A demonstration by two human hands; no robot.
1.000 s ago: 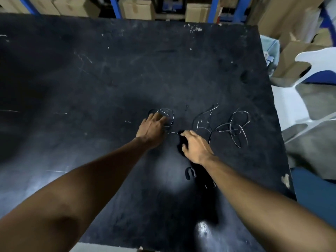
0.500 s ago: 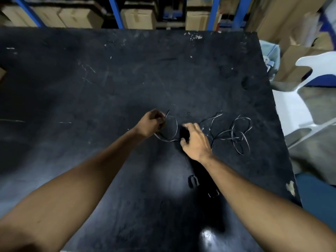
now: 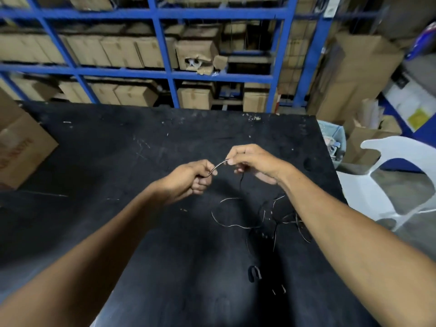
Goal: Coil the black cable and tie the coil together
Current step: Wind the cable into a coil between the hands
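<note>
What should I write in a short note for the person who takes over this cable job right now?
Left hand: shut on the black cable, raised above the table.
Right hand: pinches the same short stretch, close beside the left.
The rest of the cable lies in loose tangled loops on the table, under the right forearm.
Done: one end picked up.
Left: coil all of it, then tie the coil.

Black cable [image 3: 238, 224] loops partly lost against dark table [image 3: 118, 161].

Left hand [image 3: 192, 178]: raised above table [image 3: 94, 149], fingers curled, pinching black cable [image 3: 218, 165].
Right hand [image 3: 254, 160]: just beside left, pinching the same span; forearm extended over table.
</note>
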